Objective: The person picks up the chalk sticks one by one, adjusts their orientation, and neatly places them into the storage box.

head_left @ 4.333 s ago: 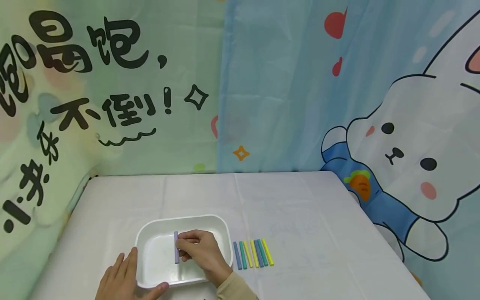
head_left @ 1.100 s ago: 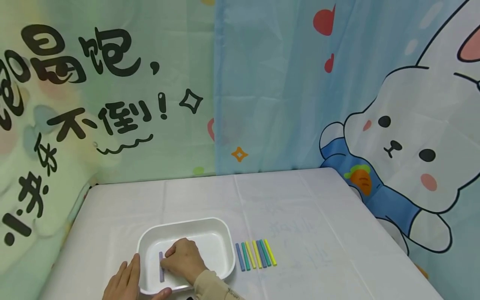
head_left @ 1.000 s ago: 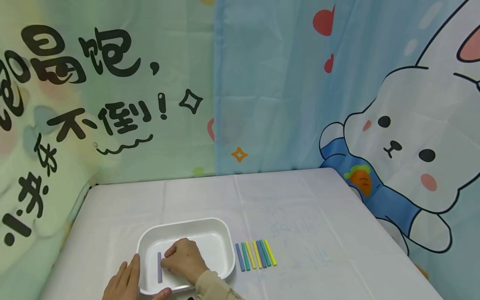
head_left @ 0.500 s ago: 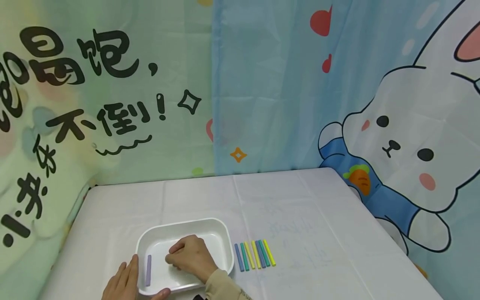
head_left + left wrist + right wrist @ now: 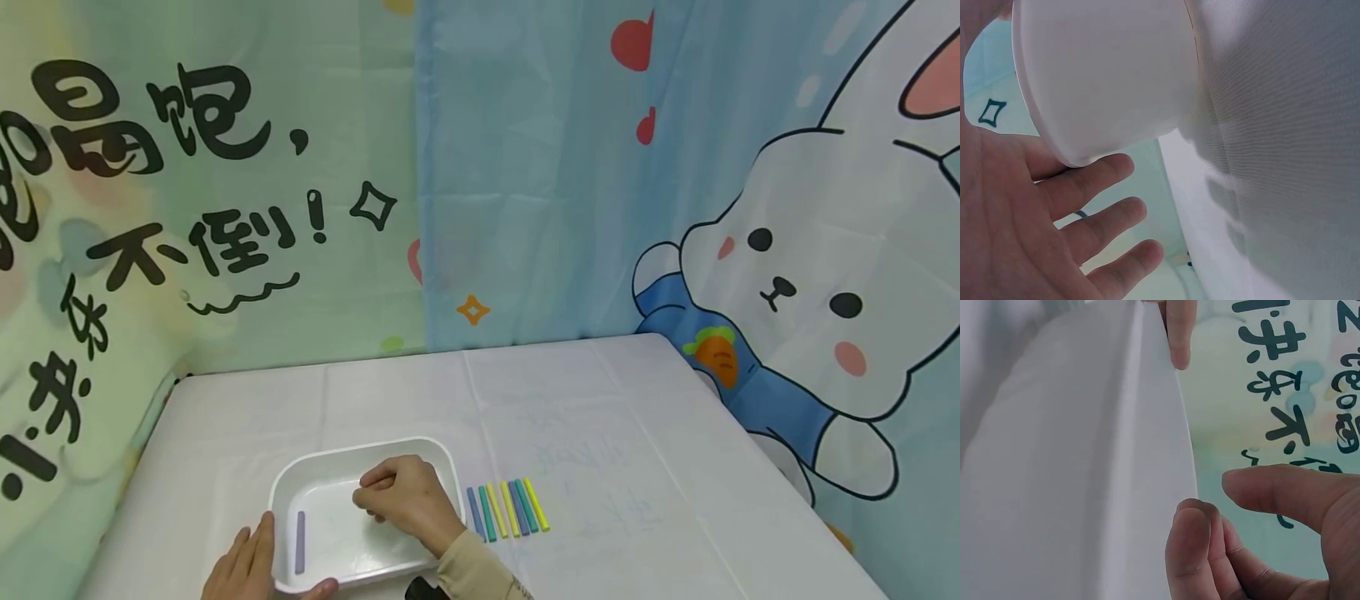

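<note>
A white tray [image 5: 360, 458] stands on the table, with one slim purple stick [image 5: 300, 542] lying along its left side. My left hand [image 5: 243, 562] is at the tray's left end, fingers straight along the wall and thumb at the near rim. In the left wrist view the fingers [image 5: 1104, 228] are spread, one touching the tray's rim [image 5: 1075, 164]. Over the tray's right half is my right hand [image 5: 408, 500], holding nothing. The right wrist view shows its thumb [image 5: 1272, 490] apart from the loosely bent fingers [image 5: 1191, 550].
Right of the tray, several blue, green and yellow sticks [image 5: 510, 509] lie side by side in a row. A white cloth covers the table [image 5: 637, 467]. Behind it hangs a printed curtain [image 5: 525, 167]. Something black [image 5: 423, 588] shows by the right sleeve.
My right hand carried the purple stick leftward, let it go at the tray's left side, then moved back right and up. The left hand stayed at the tray.
</note>
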A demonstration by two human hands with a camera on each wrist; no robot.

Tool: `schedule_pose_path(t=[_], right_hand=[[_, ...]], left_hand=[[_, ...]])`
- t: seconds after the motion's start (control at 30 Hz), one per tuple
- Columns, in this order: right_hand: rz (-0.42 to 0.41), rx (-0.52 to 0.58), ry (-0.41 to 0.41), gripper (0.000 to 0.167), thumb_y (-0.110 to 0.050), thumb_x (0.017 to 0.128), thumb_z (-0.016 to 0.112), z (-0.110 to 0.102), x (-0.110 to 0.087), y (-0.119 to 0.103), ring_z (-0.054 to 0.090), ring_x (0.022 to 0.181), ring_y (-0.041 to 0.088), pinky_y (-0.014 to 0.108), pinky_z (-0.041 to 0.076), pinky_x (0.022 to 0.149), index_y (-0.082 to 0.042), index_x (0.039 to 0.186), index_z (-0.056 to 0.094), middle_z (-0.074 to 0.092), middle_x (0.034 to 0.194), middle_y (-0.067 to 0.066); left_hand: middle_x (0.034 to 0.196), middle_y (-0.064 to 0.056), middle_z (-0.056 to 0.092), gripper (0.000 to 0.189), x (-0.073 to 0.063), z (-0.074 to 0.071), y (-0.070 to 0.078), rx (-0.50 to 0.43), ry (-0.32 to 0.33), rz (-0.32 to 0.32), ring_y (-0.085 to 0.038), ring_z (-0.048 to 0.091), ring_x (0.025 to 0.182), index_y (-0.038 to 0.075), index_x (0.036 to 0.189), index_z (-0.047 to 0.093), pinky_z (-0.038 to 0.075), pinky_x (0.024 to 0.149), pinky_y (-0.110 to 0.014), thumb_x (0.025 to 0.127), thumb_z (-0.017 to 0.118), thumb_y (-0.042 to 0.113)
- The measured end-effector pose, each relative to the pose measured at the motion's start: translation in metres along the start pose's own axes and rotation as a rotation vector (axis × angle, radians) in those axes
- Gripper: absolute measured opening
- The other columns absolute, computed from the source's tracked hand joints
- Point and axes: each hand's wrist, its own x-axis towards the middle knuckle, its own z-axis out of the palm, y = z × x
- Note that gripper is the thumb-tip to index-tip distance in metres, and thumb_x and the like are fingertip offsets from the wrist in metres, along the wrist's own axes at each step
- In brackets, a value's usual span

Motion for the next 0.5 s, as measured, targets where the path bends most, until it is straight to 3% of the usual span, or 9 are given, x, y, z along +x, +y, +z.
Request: schedule_pose_path(t=[0.4,0.5], right_hand=[[-0.007,0.044,-0.021,0.015,-0.019,0.082,0.077,-0.025,-0.005,0.002,0.071,0.071,0.025,0.037,0.057,0.065,-0.012,0.096,0.076,0.073,0.084,-0.001],[-0.006,0.046,-0.008,0.017,-0.019,0.082,0.076,-0.031,-0.008,0.002,0.072,0.073,0.027,0.038,0.057,0.067,-0.012,0.097,0.076,0.073,0.086,0.000]], left_hand=[[0.135,-0.038,0.053,0.135,0.003,-0.011,0.002,0.033,-0.292,-0.122,-0.051,0.050,0.127,-0.013,0.144,0.043,0.045,0.102,-0.061,0.062,0.065,0.092],[0.136,-0.037,0.053,0.135,0.003,-0.011,0.002,0.034,-0.315,-0.130,-0.052,0.049,0.128,-0.013,0.144,0.043,0.044,0.103,-0.061,0.063,0.062,0.093]])
